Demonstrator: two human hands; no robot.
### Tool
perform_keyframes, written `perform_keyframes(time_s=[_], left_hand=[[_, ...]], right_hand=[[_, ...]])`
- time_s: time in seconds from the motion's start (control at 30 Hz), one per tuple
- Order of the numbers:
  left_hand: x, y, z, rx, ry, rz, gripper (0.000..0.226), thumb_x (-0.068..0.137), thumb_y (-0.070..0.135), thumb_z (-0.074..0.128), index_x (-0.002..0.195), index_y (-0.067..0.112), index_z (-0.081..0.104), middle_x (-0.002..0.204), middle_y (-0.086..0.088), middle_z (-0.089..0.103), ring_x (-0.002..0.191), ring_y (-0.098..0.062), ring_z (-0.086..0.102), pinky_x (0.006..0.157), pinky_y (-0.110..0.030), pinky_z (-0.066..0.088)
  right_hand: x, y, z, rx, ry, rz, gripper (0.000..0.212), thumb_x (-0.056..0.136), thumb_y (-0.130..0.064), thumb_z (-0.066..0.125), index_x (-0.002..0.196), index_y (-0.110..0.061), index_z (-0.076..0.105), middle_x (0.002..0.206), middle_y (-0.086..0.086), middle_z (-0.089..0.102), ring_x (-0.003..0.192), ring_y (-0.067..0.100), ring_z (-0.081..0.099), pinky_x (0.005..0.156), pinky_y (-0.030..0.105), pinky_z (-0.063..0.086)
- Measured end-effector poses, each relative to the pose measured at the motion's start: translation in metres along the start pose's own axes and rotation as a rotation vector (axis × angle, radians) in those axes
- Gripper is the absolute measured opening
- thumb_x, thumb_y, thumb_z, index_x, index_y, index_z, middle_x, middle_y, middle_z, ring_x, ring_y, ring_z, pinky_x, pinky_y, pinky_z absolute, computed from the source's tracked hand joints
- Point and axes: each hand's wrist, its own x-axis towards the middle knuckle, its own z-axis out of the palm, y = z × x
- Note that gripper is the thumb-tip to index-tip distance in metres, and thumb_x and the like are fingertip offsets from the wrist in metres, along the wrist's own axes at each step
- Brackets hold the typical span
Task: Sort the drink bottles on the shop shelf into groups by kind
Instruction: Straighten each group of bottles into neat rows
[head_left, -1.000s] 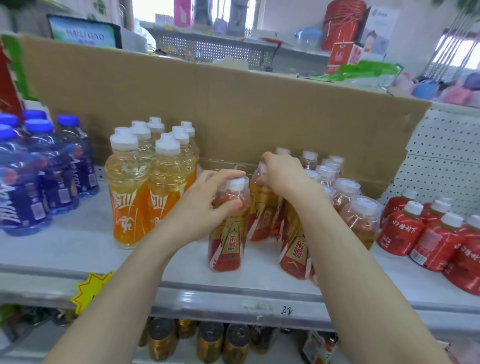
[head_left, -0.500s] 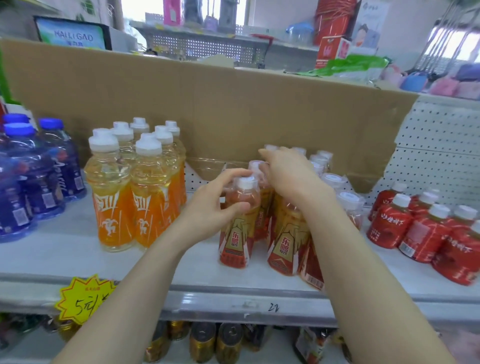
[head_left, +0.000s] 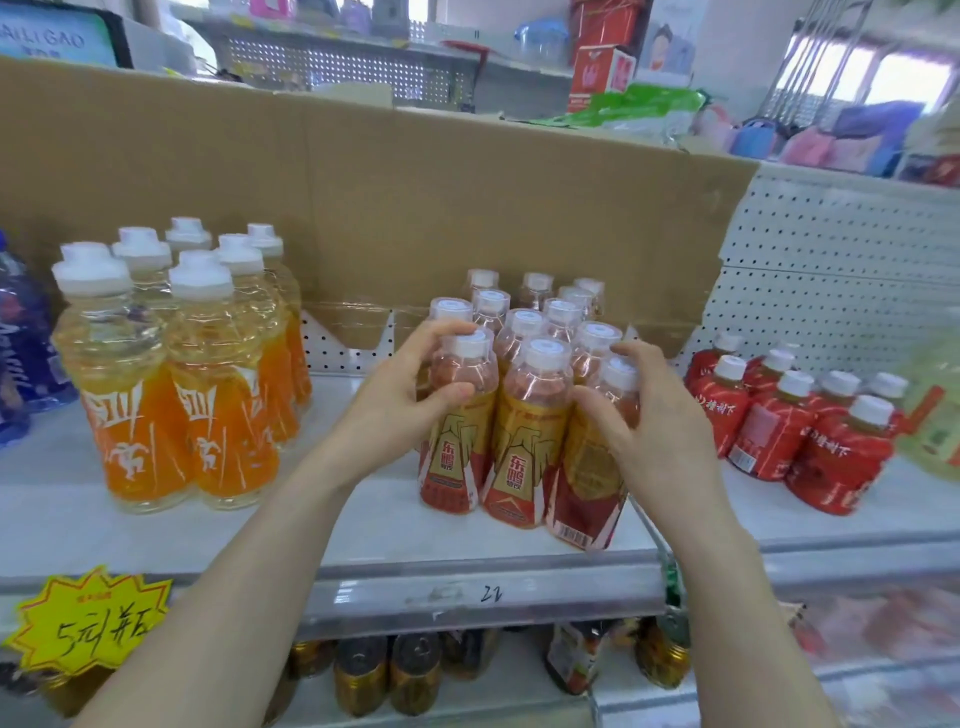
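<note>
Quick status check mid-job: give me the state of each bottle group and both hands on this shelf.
Red-and-gold labelled bottles: upright, clustered.
Orange-labelled yellow bottles: upright, grouped, untouched.
Red-wrapped bottles: grouped at the right, untouched.
Left hand: gripping the front-left red-and-gold bottle.
Right hand: gripping the front-right one.

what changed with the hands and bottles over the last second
The left hand slid its red-gold bottle rightward into the cluster. The right hand came forward from the back bottles to grip the front right bottle. The orange bottles and red bottles stayed put.
</note>
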Motion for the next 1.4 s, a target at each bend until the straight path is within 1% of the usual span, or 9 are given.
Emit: perform_keyframes(time_s=[0.27, 0.47, 0.63, 0.77, 0.93, 1.03, 1.13, 1.3, 1.4], left_hand=[[-0.005, 0.007, 0.005, 0.018, 0.043, -0.039, 0.048, 0.092, 0.024, 0.067, 0.127, 0.051, 0.048, 0.118, 0.026, 0.056, 0.109, 0.016, 0.049, 0.096, -0.042, 0.055], [-0.004, 0.011, 0.005, 0.031, 0.031, -0.047, 0.046, 0.092, 0.024, 0.068, 0.123, 0.051, 0.048, 0.117, 0.034, 0.048, 0.106, 0.022, 0.043, 0.096, -0.032, 0.050], [-0.005, 0.012, 0.011, 0.037, 0.031, -0.041, 0.045, 0.091, 0.024, 0.068, 0.124, 0.048, 0.049, 0.125, 0.019, 0.054, 0.113, 0.012, 0.047, 0.094, -0.033, 0.052], [-0.005, 0.013, 0.016, 0.075, 0.032, -0.022, 0.047, 0.090, 0.024, 0.069, 0.122, 0.050, 0.047, 0.113, 0.029, 0.055, 0.102, 0.025, 0.049, 0.084, -0.021, 0.050], [-0.001, 0.016, 0.015, 0.229, 0.074, 0.045, 0.044, 0.086, 0.039, 0.069, 0.125, 0.039, 0.049, 0.130, 0.018, 0.050, 0.116, 0.002, 0.050, 0.096, -0.031, 0.048], [0.006, 0.023, 0.019, 0.332, 0.109, 0.137, 0.042, 0.087, 0.037, 0.071, 0.126, 0.031, 0.056, 0.134, 0.015, 0.049, 0.122, -0.006, 0.050, 0.101, -0.032, 0.045], [0.008, 0.022, 0.024, 0.351, 0.107, 0.133, 0.044, 0.088, 0.029, 0.072, 0.129, 0.032, 0.057, 0.136, 0.015, 0.049, 0.123, -0.004, 0.048, 0.104, -0.031, 0.041], [0.006, 0.020, 0.023, 0.333, 0.102, 0.110, 0.045, 0.089, 0.030, 0.071, 0.131, 0.033, 0.057, 0.138, 0.017, 0.047, 0.127, 0.000, 0.043, 0.107, -0.031, 0.038], [0.006, 0.020, 0.024, 0.344, 0.111, 0.101, 0.045, 0.089, 0.031, 0.071, 0.132, 0.034, 0.057, 0.138, 0.017, 0.047, 0.123, 0.000, 0.046, 0.102, -0.027, 0.039]], right_hand=[[0.024, 0.034, -0.015, 0.048, -0.031, 0.001, 0.044, 0.094, -0.040, 0.065, 0.136, -0.034, 0.052, 0.116, -0.005, 0.058, 0.096, 0.011, 0.053, 0.089, 0.037, 0.048], [0.027, 0.044, -0.030, 0.032, -0.133, 0.010, 0.045, 0.092, -0.049, 0.066, 0.133, -0.046, 0.047, 0.086, -0.022, 0.053, 0.081, 0.002, 0.056, 0.069, 0.025, 0.041], [0.020, 0.033, -0.020, 0.114, -0.077, -0.033, 0.047, 0.090, -0.043, 0.069, 0.135, -0.043, 0.053, 0.098, -0.024, 0.060, 0.085, -0.001, 0.057, 0.081, 0.027, 0.049], [0.021, 0.029, -0.008, 0.102, -0.020, -0.056, 0.047, 0.090, -0.047, 0.069, 0.134, -0.040, 0.055, 0.111, -0.017, 0.061, 0.095, 0.000, 0.056, 0.082, 0.026, 0.048], [0.031, 0.041, -0.038, 0.300, -0.351, 0.008, 0.036, 0.105, -0.039, 0.045, 0.140, -0.045, 0.051, 0.131, -0.024, 0.056, 0.115, -0.011, 0.052, 0.087, 0.015, 0.042], [0.033, 0.044, -0.032, 0.228, -0.192, -0.002, 0.037, 0.095, -0.042, 0.063, 0.132, -0.035, 0.058, 0.118, -0.016, 0.057, 0.103, -0.010, 0.056, 0.083, 0.015, 0.050], [0.032, 0.037, -0.017, 0.036, -0.014, -0.002, 0.047, 0.084, -0.057, 0.069, 0.120, -0.031, 0.053, 0.105, -0.008, 0.048, 0.085, -0.002, 0.051, 0.069, 0.018, 0.041], [0.023, 0.037, -0.024, 0.082, -0.165, -0.005, 0.049, 0.097, -0.053, 0.052, 0.142, -0.034, 0.041, 0.130, -0.010, 0.049, 0.097, 0.000, 0.055, 0.079, 0.026, 0.044], [0.021, 0.037, -0.024, 0.047, -0.123, -0.056, 0.048, 0.099, -0.045, 0.052, 0.145, -0.033, 0.044, 0.124, -0.009, 0.056, 0.094, -0.003, 0.054, 0.083, 0.028, 0.043]])
